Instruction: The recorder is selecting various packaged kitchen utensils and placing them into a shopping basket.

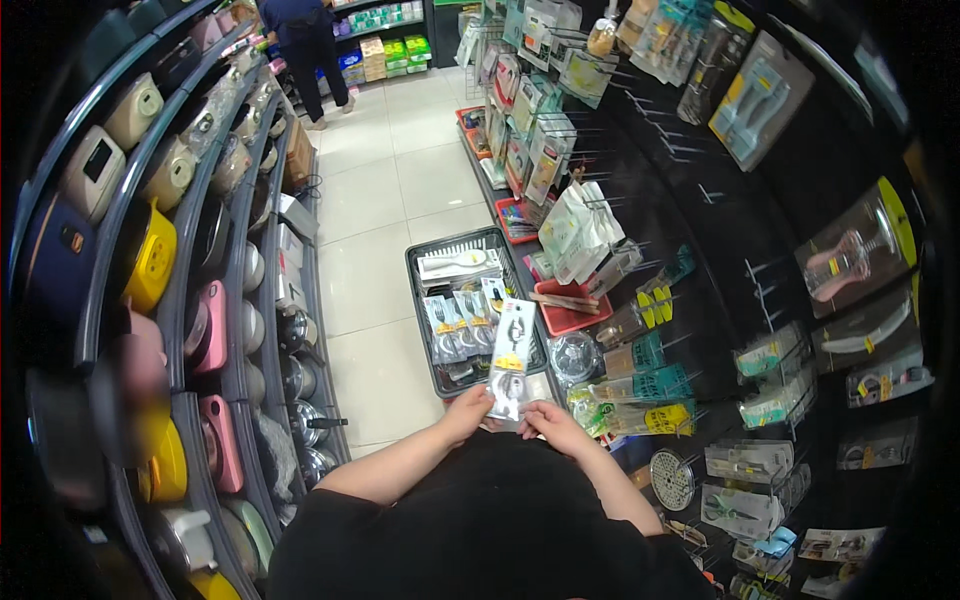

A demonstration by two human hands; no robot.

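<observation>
In front of my body, a flat clear pack with a white card is held over the near right part of a black plastic basket. A dark, looped tool and a yellow label show through it; the tool's exact kind is unclear. My left hand pinches the pack's lower left edge. At its lower right corner, the curled fingers of my right hand grip it too. Inside the black basket lie a white brush-like item and several packaged utensils.
Shelves on the left hold rice cookers, a yellow pot and pans. Pegs on the right carry packaged kitchen tools. A red tray sits beside the basket. Farther down the tiled aisle, another person stands by the shelves.
</observation>
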